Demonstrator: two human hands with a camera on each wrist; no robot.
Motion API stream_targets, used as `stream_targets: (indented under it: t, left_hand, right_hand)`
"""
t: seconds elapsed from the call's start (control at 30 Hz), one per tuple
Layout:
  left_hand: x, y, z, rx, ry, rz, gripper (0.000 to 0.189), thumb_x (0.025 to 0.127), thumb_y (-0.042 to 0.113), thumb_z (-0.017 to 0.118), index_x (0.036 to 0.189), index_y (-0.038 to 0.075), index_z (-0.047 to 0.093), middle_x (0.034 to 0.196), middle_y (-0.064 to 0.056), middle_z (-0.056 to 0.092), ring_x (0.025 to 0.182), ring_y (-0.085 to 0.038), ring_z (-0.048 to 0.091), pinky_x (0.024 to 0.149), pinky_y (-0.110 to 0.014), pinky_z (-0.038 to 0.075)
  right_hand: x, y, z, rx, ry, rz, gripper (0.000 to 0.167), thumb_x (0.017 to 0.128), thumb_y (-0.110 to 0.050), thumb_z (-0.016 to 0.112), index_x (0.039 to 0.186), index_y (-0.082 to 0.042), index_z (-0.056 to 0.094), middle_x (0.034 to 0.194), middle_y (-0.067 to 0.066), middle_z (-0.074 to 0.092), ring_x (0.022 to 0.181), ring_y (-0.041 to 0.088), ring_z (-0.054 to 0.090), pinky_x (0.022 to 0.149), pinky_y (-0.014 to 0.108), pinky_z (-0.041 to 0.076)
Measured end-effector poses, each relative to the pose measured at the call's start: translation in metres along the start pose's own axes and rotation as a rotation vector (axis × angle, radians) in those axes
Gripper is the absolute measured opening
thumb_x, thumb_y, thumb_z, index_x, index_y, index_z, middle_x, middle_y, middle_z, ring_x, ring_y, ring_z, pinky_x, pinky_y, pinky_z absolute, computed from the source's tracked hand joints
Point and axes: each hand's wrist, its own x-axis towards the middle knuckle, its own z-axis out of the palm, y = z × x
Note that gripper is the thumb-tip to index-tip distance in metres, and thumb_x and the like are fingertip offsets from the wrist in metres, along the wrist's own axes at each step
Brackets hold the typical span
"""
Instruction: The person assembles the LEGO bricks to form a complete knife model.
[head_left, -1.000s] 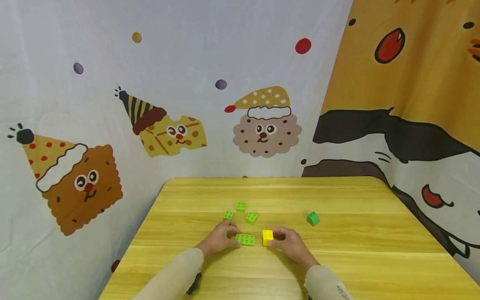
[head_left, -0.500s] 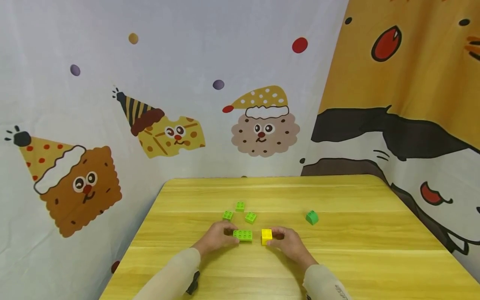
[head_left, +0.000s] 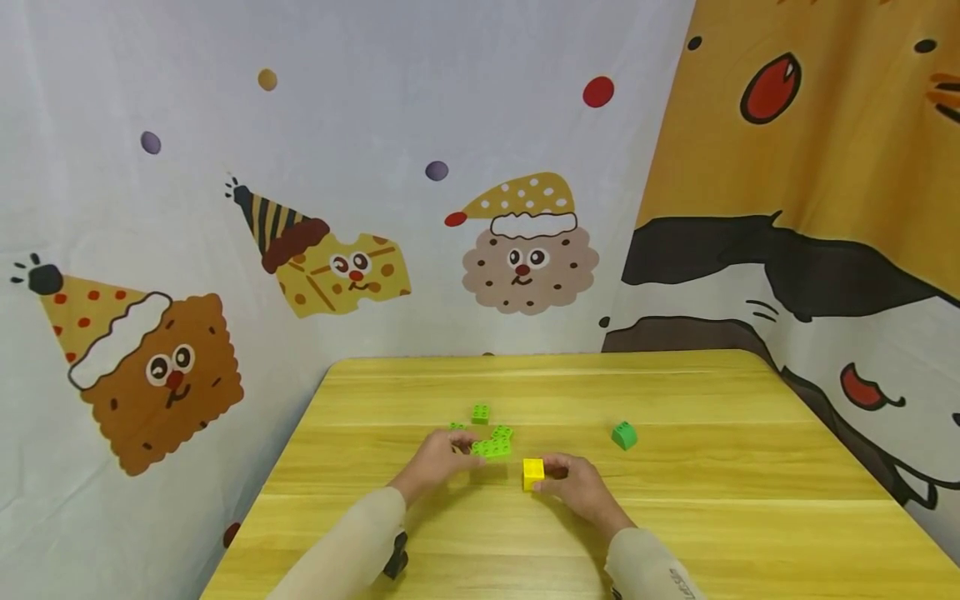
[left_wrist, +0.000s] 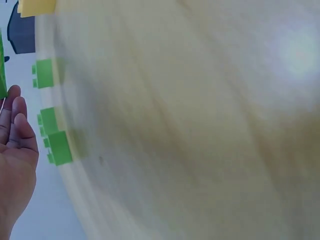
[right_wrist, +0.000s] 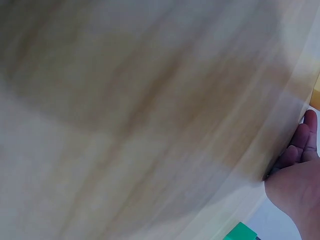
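My left hand (head_left: 441,458) pinches a long light-green toy brick (head_left: 492,448) by its left end. The brick is off the table; only its edge (left_wrist: 2,70) shows in the left wrist view. My right hand (head_left: 577,487) holds a yellow block (head_left: 533,474) between thumb and fingers, on the table just right of and nearer than the green brick. Right behind the long brick is a small light-green brick (head_left: 502,432), partly covered by it. Another small green brick (head_left: 457,426) peeks out behind my left hand, and one more (head_left: 481,412) sits farther back.
A dark green brick with a curved side (head_left: 624,435) stands apart on the right of the wooden table (head_left: 675,533). A cartoon-printed cloth (head_left: 360,108) hangs behind the table. A black strap piece (head_left: 396,556) shows at the left sleeve.
My left hand has lifted the long green brick and moved it away from me, toward the small green bricks. My right hand and the yellow block have stayed in about the same place.
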Motion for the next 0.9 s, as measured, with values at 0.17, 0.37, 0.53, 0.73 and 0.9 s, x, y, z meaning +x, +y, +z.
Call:
stream_targets:
  t: [0.17, 0.37, 0.53, 0.73, 0.9]
  left_hand:
    - [0.004, 0.009, 0.003, -0.025, -0.008, 0.022, 0.043, 0.086, 0.031, 0.08, 0.123, 0.013, 0.069, 0.106, 0.001, 0.063, 0.098, -0.02, 0.055, 0.076, -0.036, 0.049]
    - [0.007, 0.017, 0.011, -0.036, -0.025, 0.034, 0.041, 0.086, 0.03, 0.079, 0.122, 0.012, 0.069, 0.107, 0.003, 0.063, 0.098, -0.019, 0.056, 0.082, -0.037, 0.049]
    - [0.011, 0.02, 0.02, -0.005, -0.025, 0.042, 0.038, 0.085, 0.031, 0.081, 0.117, 0.014, 0.071, 0.101, 0.004, 0.064, 0.095, -0.018, 0.057, 0.081, -0.037, 0.049]
    - [0.013, 0.021, 0.028, 0.02, -0.028, 0.057, 0.037, 0.083, 0.03, 0.082, 0.115, 0.014, 0.072, 0.097, 0.006, 0.064, 0.093, -0.019, 0.058, 0.079, -0.034, 0.05]
    - [0.015, 0.021, 0.034, 0.005, -0.039, 0.066, 0.037, 0.082, 0.029, 0.084, 0.113, 0.014, 0.073, 0.095, 0.005, 0.063, 0.091, -0.018, 0.057, 0.076, -0.033, 0.05]
  right_hand:
    - [0.0, -0.001, 0.0, -0.01, 0.004, -0.004, 0.04, 0.08, -0.014, 0.083, 0.114, 0.001, 0.069, 0.104, 0.005, 0.069, 0.093, 0.019, 0.061, 0.081, 0.034, 0.052]
    - [0.002, 0.0, -0.001, -0.015, -0.002, -0.01, 0.038, 0.081, -0.014, 0.083, 0.114, 0.001, 0.069, 0.104, 0.005, 0.069, 0.093, 0.02, 0.061, 0.081, 0.034, 0.053]
    - [0.002, 0.001, 0.0, -0.019, -0.001, -0.003, 0.039, 0.081, -0.016, 0.084, 0.114, -0.001, 0.07, 0.105, 0.004, 0.07, 0.094, 0.02, 0.062, 0.083, 0.038, 0.053]
    - [0.001, 0.0, 0.0, -0.017, -0.009, 0.001, 0.039, 0.081, -0.016, 0.083, 0.114, -0.001, 0.07, 0.106, 0.004, 0.07, 0.095, 0.02, 0.062, 0.083, 0.039, 0.053]
    - [0.0, -0.002, -0.001, -0.007, -0.015, -0.005, 0.038, 0.081, -0.015, 0.083, 0.115, -0.002, 0.07, 0.107, 0.005, 0.07, 0.096, 0.021, 0.063, 0.084, 0.04, 0.053]
